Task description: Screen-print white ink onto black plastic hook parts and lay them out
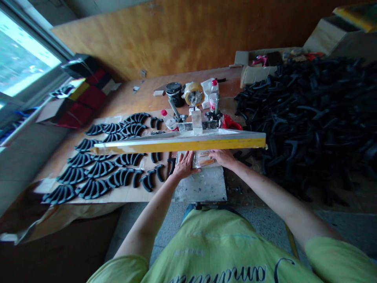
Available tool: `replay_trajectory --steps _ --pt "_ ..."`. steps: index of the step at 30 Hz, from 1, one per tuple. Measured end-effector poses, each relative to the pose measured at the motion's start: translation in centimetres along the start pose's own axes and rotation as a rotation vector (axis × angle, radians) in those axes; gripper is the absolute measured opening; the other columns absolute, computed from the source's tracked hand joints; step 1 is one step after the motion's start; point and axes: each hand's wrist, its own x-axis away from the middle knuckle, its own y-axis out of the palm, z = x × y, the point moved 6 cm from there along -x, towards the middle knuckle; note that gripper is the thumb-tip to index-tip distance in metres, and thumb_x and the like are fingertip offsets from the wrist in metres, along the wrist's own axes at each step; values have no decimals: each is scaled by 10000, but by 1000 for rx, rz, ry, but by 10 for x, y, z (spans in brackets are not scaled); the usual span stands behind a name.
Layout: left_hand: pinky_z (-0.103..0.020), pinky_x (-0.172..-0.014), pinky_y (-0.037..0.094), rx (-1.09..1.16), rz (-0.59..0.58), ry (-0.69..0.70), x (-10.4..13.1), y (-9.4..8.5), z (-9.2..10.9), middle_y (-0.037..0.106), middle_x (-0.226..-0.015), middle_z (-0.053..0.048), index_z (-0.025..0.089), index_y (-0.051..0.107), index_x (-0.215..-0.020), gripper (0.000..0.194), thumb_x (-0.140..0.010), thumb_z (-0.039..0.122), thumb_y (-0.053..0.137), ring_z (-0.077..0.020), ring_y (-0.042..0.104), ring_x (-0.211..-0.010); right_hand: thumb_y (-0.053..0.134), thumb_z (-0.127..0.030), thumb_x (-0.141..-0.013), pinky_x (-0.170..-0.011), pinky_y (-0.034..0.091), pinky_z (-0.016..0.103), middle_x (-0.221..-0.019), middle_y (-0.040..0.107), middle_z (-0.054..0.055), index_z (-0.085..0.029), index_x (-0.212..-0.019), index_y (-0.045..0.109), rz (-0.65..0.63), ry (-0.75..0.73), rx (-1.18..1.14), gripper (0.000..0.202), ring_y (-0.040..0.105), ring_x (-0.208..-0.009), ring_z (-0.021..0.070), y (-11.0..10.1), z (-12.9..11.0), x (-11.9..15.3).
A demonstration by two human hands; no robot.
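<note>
My left hand (184, 165) lies with its fingers spread on the metal base plate (200, 185), just in front of the raised frame. My right hand (223, 157) reaches in from the other side, its fingertips at a small block with orange pieces (205, 160); whether they pinch anything is too small to tell. Over both hands' fingertips runs the long frame (182, 144) with a yellow front edge, held by a clamp stand (196, 121).
Rows of black curved parts (92, 188) cover cardboard on the left. A big pile of black parts (300, 125) fills the right. Behind the frame stand a black tub (174, 93), a tape roll (193, 94) and red-capped bottles (214, 94).
</note>
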Motion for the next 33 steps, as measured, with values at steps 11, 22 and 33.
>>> replay_trajectory --steps 11,22,33 --pt "-518 -1170 117 19 -4 -19 -1 -3 1 183 -1566 -204 63 52 -1520 1062 -795 730 449 -311 111 -1466 462 -55 -856 -857 373 318 -991 591 109 -144 -918 620 -24 -61 153 192 515 -963 218 -13 -15 -5" --pt "-494 -1172 137 24 76 14 2 -7 1 228 -1554 -211 79 45 -1520 1051 -797 714 469 -296 150 -1462 616 6 -617 -582 379 233 -681 683 -22 -231 -729 698 -797 300 -239 275 634 -653 159 2 -3 185" --pt "-570 -1157 132 -6 10 25 8 -12 -11 200 -1568 -178 110 213 -1508 951 -809 709 451 -345 113 -1460 668 -211 -802 -1068 422 425 -1419 473 164 -150 -1423 410 182 321 -85 675 486 -1290 266 17 -5 48"
